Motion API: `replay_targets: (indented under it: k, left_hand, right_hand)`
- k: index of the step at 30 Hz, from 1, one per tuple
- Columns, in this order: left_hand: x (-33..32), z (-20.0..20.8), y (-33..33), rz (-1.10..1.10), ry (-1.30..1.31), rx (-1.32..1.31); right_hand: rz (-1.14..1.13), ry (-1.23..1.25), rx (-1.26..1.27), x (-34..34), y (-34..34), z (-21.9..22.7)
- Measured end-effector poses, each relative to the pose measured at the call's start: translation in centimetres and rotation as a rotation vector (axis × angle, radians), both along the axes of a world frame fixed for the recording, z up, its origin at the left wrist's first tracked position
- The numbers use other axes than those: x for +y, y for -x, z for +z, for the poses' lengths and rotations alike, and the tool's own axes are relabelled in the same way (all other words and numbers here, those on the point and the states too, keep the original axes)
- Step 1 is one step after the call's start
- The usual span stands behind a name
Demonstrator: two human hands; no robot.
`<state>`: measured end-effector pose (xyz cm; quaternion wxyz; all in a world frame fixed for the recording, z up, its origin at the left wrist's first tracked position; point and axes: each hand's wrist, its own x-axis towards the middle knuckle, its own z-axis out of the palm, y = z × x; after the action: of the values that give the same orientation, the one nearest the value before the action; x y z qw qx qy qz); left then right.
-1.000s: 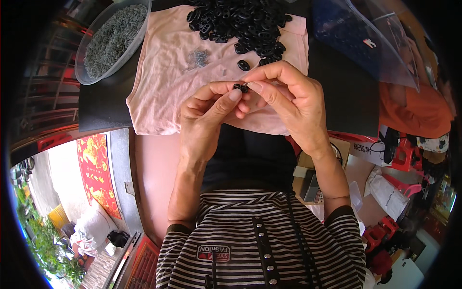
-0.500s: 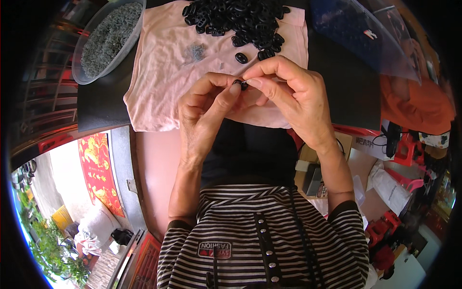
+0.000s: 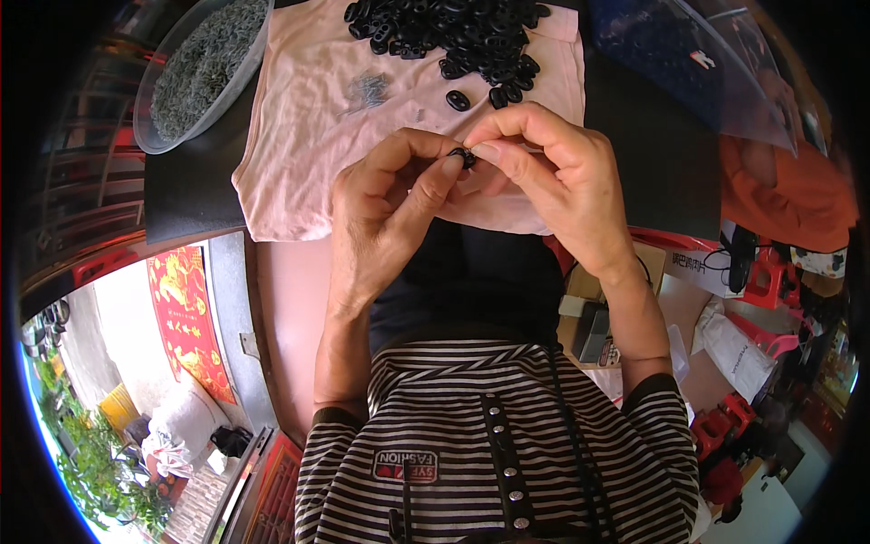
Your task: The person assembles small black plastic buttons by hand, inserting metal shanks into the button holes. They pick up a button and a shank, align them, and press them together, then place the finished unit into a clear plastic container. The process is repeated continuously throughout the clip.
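At the centre of the frame, just above the middle, the left hand (image 3: 385, 213) and the right hand (image 3: 557, 181) meet over the lower edge of a pink cloth (image 3: 308, 136). Between their fingertips sits a small black oval piece (image 3: 465, 157), pinched from both sides: the left thumb and forefinger close narrowly on it from the left, the right thumb and forefinger close on it from the right, and the other fingers curl loosely behind. Most of the piece is hidden by the fingertips, so its exact shape is hard to tell.

It looks like hard plastic, and I judge it very light and stiff, with a smooth surface that could slip from dry fingers. Being so small, it is best held by its narrow edges with the fingertip pads, as both hands do now, leaving its middle free.

At the top centre of the frame, a heap of black pieces (image 3: 453, 32) of the same kind lies on the cloth, with a few strays just below it. A small cluster of thin metal bits (image 3: 367, 89) lies to the left of them. In the upper left, a clear bowl (image 3: 149, 131) holds many more grey metal bits. In the upper right, a clear plastic bag (image 3: 698, 63) lies on the dark table.
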<state>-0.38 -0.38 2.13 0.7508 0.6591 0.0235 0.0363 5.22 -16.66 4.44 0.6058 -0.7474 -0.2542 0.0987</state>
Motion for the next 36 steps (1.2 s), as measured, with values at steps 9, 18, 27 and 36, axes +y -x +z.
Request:
replay_targets:
  k: [9,18,27,36]
  left_hand:
    - [0.3,0.1,-0.5,-0.037,0.035,-0.036]
    - [0.5,-0.3,-0.2,-0.048,0.019,-0.008]
    - [0.1,-0.6,-0.2,-0.046,0.095,0.105]
    - [0.9,-0.5,-0.3,-0.080,0.142,0.143]
  right_hand:
    - [0.008,-0.072,0.071,-0.2,-0.2,0.0]
    - [0.026,0.028,-0.013,0.0,-0.1,0.4]
    - [-0.006,-0.028,0.115,0.0,0.1,-0.4]
    - [0.003,-0.063,0.172,0.0,-0.1,-0.7]
